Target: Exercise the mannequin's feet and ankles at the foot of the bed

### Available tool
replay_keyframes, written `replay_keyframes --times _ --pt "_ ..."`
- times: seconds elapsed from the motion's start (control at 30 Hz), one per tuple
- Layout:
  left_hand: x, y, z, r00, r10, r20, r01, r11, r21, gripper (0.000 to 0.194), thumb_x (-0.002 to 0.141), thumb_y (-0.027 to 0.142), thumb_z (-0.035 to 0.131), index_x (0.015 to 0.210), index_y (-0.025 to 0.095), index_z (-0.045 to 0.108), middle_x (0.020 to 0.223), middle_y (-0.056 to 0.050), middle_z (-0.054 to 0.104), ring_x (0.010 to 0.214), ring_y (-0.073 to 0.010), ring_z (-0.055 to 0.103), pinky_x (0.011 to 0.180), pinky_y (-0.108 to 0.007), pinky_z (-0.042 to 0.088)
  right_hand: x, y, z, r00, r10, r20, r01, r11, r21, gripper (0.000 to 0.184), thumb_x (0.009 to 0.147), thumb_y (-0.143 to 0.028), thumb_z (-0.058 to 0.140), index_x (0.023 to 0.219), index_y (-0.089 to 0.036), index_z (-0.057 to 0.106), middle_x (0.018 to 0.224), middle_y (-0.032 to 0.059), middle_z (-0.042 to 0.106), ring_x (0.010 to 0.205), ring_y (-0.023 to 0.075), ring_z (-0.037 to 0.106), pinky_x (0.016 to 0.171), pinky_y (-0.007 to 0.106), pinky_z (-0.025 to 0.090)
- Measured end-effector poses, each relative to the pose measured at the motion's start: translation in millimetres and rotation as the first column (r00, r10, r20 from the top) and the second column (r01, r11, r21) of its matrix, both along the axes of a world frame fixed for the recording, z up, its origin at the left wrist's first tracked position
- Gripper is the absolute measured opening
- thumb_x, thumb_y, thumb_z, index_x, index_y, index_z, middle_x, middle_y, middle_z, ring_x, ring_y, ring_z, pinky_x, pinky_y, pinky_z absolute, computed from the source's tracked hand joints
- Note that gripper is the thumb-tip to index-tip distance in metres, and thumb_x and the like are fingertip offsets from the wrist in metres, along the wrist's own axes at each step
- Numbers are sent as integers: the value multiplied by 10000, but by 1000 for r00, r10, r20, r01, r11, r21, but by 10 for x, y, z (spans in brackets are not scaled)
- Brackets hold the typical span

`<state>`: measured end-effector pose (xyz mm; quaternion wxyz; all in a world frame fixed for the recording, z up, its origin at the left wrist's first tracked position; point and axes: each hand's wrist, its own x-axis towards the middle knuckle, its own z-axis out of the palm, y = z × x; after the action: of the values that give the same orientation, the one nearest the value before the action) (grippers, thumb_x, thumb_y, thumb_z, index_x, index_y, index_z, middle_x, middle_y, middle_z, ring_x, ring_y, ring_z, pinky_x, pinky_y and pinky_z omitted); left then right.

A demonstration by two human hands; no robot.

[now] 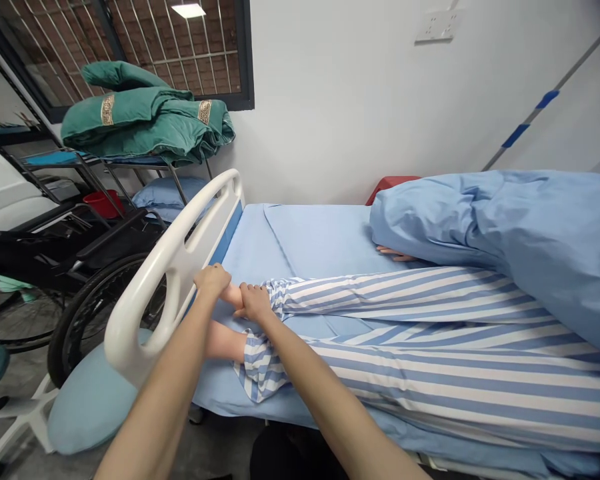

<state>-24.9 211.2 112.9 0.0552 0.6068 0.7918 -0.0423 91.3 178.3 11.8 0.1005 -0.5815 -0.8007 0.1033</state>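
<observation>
A figure in blue-and-white striped trousers [405, 373] lies on the bed, legs stretched toward the footboard; I cannot tell whether it is a person or a manikin. My left hand [213, 279] is closed over the far foot [231, 295], close to the white footboard [130, 293]. Just to its right, my right hand [255, 301] wraps round the ankle of the same leg, beside the gathered trouser cuff [276, 293]. The near foot [225, 341] rests on the blue sheet [315, 230], partly behind my left forearm, with no hand on it.
A blue quilt [530, 220] covers the upper body, and a hand [395, 254] shows under its edge. Left of the footboard stand a wheelchair [95, 260] and a round light-blue stool seat [93, 400]. Folded green bedding [150, 120] lies on chairs below the window.
</observation>
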Motion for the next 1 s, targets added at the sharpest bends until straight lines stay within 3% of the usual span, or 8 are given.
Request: replay_keyframes --times 0.1,0.23,0.43,0.73,1.0 --pt "12 -112 39 989 91 114 -93 996 8 434 868 302 351 1193 115 570 1213 -207 567 1107 -301 563 886 -406 467 3 15 -29 1000 13 -3 -13 1000 11 724 562 -544 803 1082 -182 451 1069 100 603 1036 268 559 888 375 379" --pt "-5 -286 83 975 123 187 -127 992 12 510 928 404 269 1240 84 516 1211 -207 563 1125 -315 545 920 -444 444 16 29 -20 999 42 13 -42 999 -16 752 540 -518 824 1099 -180 452 1083 96 605 1048 276 563 894 383 396" --pt "-1 -464 75 1000 21 -7 -20 995 101 502 955 378 272 1198 29 539 1029 -240 625 987 -292 620 837 -403 482 27 -5 33 999 45 26 -45 999 -18 728 565 -522 808 1100 -180 454 1082 98 606 1050 286 567 875 379 406" --pt "101 -278 156 959 -149 -241 146 989 -28 370 905 115 332 1037 117 677 942 -159 660 892 -229 640 741 -335 489 22 17 4 999 41 22 -40 999 -19 708 575 -542 791 1076 -178 448 1078 103 596 1049 276 559 887 365 385" --pt "247 -145 -24 933 -183 -311 183 983 -28 346 839 -10 379 929 83 699 715 -108 611 746 -188 623 668 -272 442 32 47 -77 998 62 7 -62 998 17 703 592 -542 780 1087 -179 439 1086 96 590 1035 280 555 883 384 381"
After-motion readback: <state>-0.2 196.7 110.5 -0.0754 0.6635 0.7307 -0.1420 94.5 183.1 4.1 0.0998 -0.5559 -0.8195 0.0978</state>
